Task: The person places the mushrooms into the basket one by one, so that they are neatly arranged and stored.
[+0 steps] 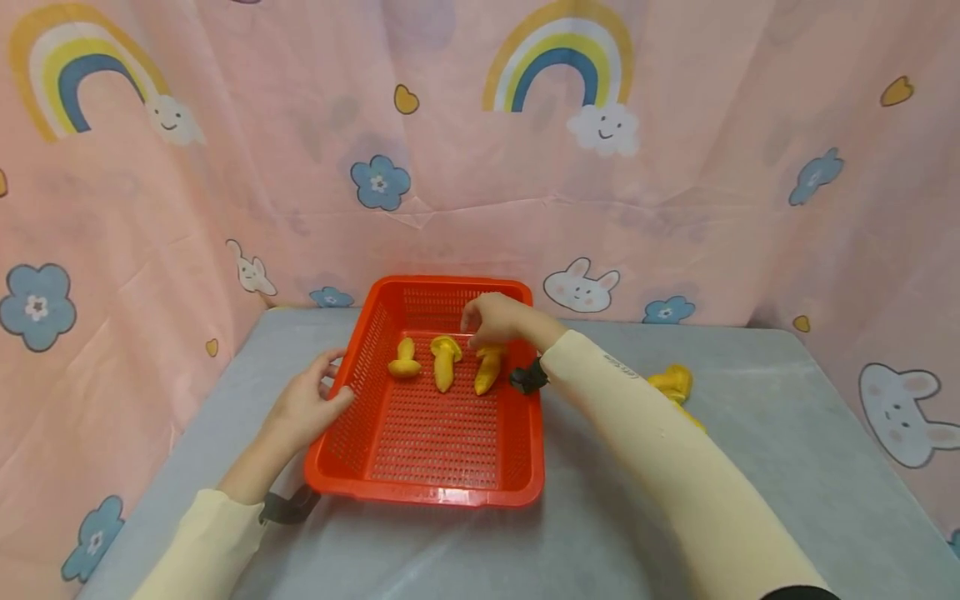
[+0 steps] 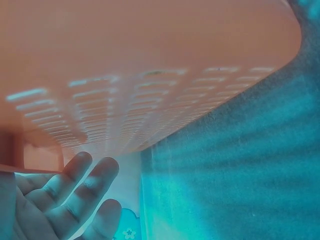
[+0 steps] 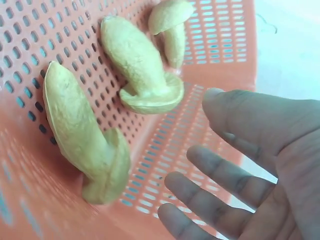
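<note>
Red plastic forms the perforated basket (image 1: 431,497) in the head view, which sits on a grey tabletop (image 1: 787,425). Inside it lie three yellow mushrooms: one (image 1: 405,365) at eleven o'clock with its cap toward the wearer, one (image 1: 446,367) just past twelve and one (image 1: 490,372) at two, both with caps pointing away. The right hand (image 1: 497,320) hovers at one o'clock, just above the two o'clock mushroom, and the left hand (image 1: 303,410) is at nine, its thumb against the basket's side. More yellow mushrooms (image 1: 672,382) lie at three o'clock outside the basket, partly hidden by a cream sleeve (image 1: 652,442). A pink printed curtain (image 1: 465,167) hangs at twelve.

From the left wrist, the hand is at seven o'clock below the slotted wall, fingers spread and relaxed; whether their tips touch the plastic, I cannot tell.

From the right wrist, the hand is at four o'clock, its fingers extended and apart with nothing between them. The nearest mushroom lies at nine, the others at eleven and twelve.
</note>
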